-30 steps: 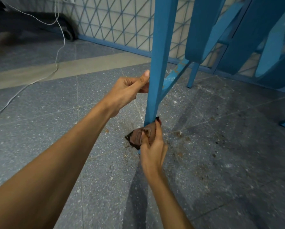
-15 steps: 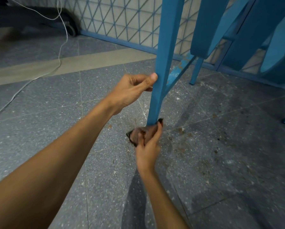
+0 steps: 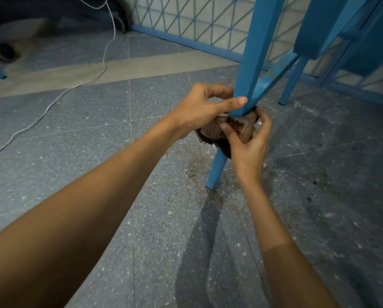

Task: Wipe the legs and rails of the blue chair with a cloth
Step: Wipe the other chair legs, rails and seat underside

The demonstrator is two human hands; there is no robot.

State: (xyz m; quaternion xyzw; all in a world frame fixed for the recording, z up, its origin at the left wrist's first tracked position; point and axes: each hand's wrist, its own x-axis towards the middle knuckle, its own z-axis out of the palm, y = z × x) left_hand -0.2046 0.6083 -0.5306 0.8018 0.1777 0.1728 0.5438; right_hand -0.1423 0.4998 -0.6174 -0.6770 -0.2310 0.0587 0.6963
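- Blue chair (image 3: pixel 259 41) stands on the speckled floor (image 3: pixel 141 218), its near leg (image 3: pixel 217 167) in a person's hands.
- Cloth (image 3: pixel 235 130) — brown, bunched — has climbed from the foot to mid-leg, just under the rail (image 3: pixel 277 77) joint.
- Right hand (image 3: pixel 250 145) grip clamped on cloth round the leg; left hand (image 3: pixel 203 107) grip pinching the leg above.
- Lower stretch likely done; rails appear next.

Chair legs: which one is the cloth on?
The near leg, at centre: the cloth sits on it midway, held by the right hand, the left hand gripping above. The far leg stands bare.
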